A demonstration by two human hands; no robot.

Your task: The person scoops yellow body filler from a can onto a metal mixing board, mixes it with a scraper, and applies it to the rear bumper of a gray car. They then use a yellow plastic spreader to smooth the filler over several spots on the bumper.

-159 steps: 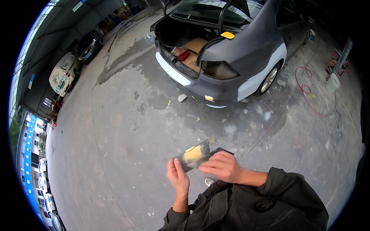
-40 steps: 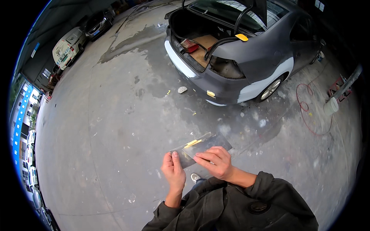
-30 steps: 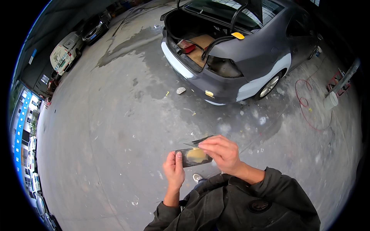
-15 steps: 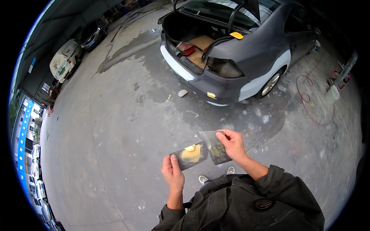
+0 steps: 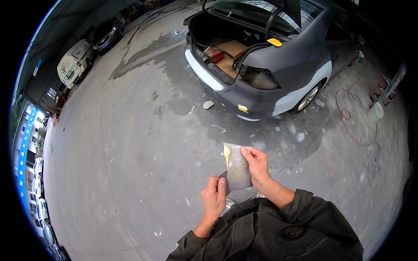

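My right hand [image 5: 259, 168] pinches a flat grey putty spreader [image 5: 239, 172] by its upper right side, thumb on the face toward me. A lump of pale yellow putty [image 5: 227, 152] sits along that spreader's left edge. Lower and to the left, my left hand [image 5: 214, 198] grips a second, dark putty spreader [image 5: 224, 176] between thumb and fingers. That one is turned nearly edge-on and mostly hidden behind the grey one. The two spreaders overlap in front of me; whether they touch is hard to see.
Ahead stands a grey sedan [image 5: 300, 65] with its trunk raised and a yellow patch [image 5: 242, 108] on the bumper. A yellow object [image 5: 274, 42] rests by the trunk opening. On the floor lie a pale lump [image 5: 208, 105] and red hose [image 5: 345, 114], near a white bucket [image 5: 375, 112].
The dark spreader has tilted from face-up to nearly edge-on as my left hand moved right. The grey spreader now overlaps it, and the putty lump shows at its left edge.
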